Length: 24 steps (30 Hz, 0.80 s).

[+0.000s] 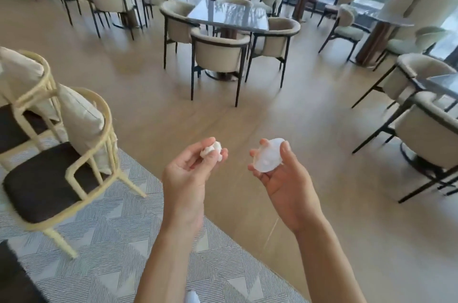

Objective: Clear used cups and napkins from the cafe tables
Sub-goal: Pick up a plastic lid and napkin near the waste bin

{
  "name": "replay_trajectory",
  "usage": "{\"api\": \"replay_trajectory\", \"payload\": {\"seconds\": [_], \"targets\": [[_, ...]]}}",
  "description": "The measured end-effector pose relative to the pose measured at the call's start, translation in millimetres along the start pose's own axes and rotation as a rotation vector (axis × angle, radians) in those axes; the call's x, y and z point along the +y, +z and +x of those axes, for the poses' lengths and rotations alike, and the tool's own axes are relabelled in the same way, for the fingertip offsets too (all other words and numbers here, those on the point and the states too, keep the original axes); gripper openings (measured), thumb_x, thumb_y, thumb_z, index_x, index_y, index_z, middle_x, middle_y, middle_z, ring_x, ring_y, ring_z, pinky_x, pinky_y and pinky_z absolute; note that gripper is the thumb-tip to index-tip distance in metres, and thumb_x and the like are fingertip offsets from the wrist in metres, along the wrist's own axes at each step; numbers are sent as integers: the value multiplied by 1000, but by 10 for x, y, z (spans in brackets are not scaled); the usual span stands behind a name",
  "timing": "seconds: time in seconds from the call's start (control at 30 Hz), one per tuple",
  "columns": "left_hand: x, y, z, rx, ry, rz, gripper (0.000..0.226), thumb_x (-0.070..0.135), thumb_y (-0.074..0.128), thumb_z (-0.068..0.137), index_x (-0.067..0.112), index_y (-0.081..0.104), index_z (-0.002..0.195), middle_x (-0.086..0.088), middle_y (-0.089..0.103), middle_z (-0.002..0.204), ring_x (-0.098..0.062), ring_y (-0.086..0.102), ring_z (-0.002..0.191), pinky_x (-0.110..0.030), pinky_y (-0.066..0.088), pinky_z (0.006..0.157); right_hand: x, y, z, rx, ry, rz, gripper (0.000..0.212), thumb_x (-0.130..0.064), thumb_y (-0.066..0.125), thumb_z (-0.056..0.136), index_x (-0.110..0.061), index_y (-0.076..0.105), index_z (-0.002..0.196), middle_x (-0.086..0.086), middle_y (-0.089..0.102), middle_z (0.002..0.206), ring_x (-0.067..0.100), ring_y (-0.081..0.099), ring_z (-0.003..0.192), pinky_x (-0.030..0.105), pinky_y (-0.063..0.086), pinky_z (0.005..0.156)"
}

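Both pickups look done and only disposal seems left: the left hand (188, 168) pinches a crumpled white paper napkin (212, 150), the right hand (280, 173) grips a crushed clear plastic cup (269, 155), with beige armchairs (220, 57) around a dark glossy table (230, 16) ahead.

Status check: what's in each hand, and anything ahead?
Left hand pinches crumpled napkin. Right hand holds clear plastic cup. Open floor ahead; nearest table looks bare.

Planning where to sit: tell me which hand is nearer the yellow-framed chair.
Left. The left hand is just right of the yellow-framed chair; the right hand is farther right.
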State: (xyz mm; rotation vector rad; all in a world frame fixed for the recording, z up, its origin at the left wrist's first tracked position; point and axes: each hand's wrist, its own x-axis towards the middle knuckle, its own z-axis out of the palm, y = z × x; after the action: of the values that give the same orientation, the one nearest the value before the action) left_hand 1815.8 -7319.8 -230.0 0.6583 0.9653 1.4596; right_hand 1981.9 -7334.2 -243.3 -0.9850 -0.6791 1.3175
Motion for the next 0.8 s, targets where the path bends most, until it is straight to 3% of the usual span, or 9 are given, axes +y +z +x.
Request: {"api": "replay_trajectory", "payload": {"seconds": [0.27,0.57,0.67,0.8], "targets": [[587,94,1690,-6,14,14,23,1,75,83,3,74,106,-19,77,99,-31,77,96,-29,60,90,-60,974,1603,-75,-30,9,52,-48,59,91,-7,68,120,14,70,107,23,67,95,33,57,86],[541,220,3391,17,40,21,29,2,76,78,0,75,107,-19,78,99,-32,77,93,-26,61,81,144,1285,3308,-104,-28,67,52,-46,59,91,-5,69,120,14,69,104,21,65,86,31,56,81],[484,399,4129,9,53,34,32,5,76,76,-1,74,108,-19,78,102,-33,77,95,-28,62,83,146,1316,4094,-133,2,83,56,-54,64,84,-9,73,117,12,70,104,22,64,88,30,56,82],[654,677,5173,62,106,43,35,5,75,75,-1,74,109,-16,78,103,-32,77,97,-32,61,89,-49,1510,5304,-167,52,92,43,-53,62,89,-20,79,111,4,73,106,20,67,98,35,54,93]]}}
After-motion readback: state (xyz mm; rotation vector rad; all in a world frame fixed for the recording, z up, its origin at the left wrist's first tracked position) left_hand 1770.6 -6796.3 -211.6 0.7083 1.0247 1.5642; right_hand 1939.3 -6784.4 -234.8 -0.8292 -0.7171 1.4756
